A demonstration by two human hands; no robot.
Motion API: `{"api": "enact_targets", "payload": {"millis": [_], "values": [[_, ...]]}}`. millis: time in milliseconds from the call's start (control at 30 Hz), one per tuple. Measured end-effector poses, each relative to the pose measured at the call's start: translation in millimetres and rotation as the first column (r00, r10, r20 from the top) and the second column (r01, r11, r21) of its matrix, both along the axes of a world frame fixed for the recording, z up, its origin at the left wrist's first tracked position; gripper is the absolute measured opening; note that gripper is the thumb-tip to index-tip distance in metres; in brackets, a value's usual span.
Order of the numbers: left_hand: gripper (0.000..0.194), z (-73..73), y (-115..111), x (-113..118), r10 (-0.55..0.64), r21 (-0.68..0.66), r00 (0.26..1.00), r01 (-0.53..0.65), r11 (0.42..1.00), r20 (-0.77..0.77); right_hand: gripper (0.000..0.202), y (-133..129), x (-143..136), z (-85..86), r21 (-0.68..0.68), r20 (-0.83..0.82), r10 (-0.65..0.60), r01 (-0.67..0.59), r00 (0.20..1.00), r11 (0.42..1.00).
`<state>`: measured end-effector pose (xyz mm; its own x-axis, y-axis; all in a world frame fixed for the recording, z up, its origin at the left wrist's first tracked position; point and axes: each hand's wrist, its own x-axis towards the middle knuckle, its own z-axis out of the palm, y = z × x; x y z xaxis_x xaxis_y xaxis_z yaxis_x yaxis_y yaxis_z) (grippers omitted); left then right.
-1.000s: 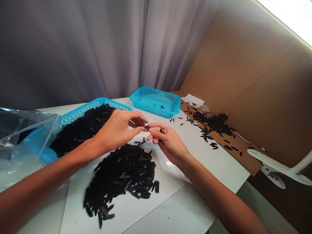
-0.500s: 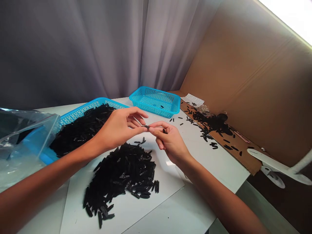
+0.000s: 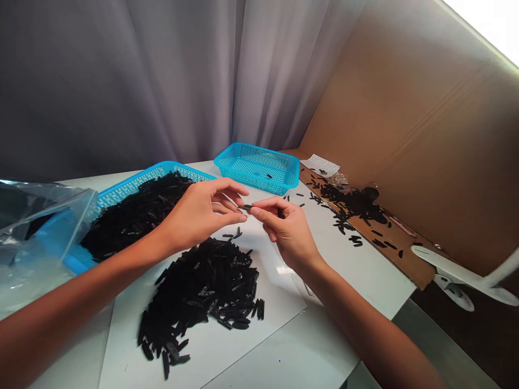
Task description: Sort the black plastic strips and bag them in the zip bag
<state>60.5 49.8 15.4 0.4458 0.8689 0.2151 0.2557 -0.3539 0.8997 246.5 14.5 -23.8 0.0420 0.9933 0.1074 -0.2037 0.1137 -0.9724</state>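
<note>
My right hand (image 3: 290, 229) pinches a small, slender black piece (image 3: 245, 207) between thumb and forefinger. A second black piece (image 3: 280, 213) shows against its curled fingers. My left hand (image 3: 203, 213) is at the other end of the pinched piece, thumb and forefinger apart. Whether its middle fingertips touch that piece, I cannot tell. Below both hands, a heap of similar black pieces (image 3: 203, 286) lies on a white sheet (image 3: 259, 351). Behind my left hand, a blue basket (image 3: 162, 166) holds many more of them.
A smaller blue basket (image 3: 253, 181) stands at the back with a black piece in it. More black pieces (image 3: 352, 205) are scattered on cardboard at the right, near a gridded paper (image 3: 320, 165). A clear plastic bag (image 3: 44, 243) lies at left; a white metal arm (image 3: 454, 267) juts in at right.
My left thumb has come away from the pinched piece, and its grip has opened. My right hand has shifted slightly right and up, keeping the piece.
</note>
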Motion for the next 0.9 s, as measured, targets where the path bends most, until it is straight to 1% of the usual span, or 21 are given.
{"api": "enact_targets", "payload": {"millis": [200,400,533,633,700,900], "values": [[0.032,-2.3,-1.2,0.5,0.045,0.041,0.999,-0.045,0.998,-0.023,0.015,-1.6,-0.2,1.8,-0.018,0.004,0.049,-0.049,0.999,0.999],[0.027,-1.8,0.4,0.2,0.031,0.028,0.999,-0.032,0.999,0.028,0.014,-2.7,0.3,3.0,0.003,0.035,0.034,-0.034,0.999,0.999],[0.024,-0.2,3.6,0.5,0.016,-0.03,0.998,-0.014,0.999,0.061,0.013,-2.3,1.0,3.7,0.014,0.033,0.031,-0.031,0.999,0.999],[0.03,1.5,4.2,0.8,0.019,-0.13,0.996,-0.007,0.991,0.089,0.015,-2.1,1.2,3.2,0.011,0.008,0.021,-0.021,1.0,1.0],[0.034,2.0,3.7,0.9,0.028,-0.172,0.995,-0.011,0.985,0.098,0.015,-2.1,1.1,2.7,0.008,-0.007,0.015,-0.015,1.0,1.0],[0.038,1.5,0.4,1.5,0.089,-0.1,0.992,-0.08,0.992,0.089,0.013,-1.2,1.3,4.4,-0.024,-0.052,0.031,-0.033,0.998,0.999]]}}
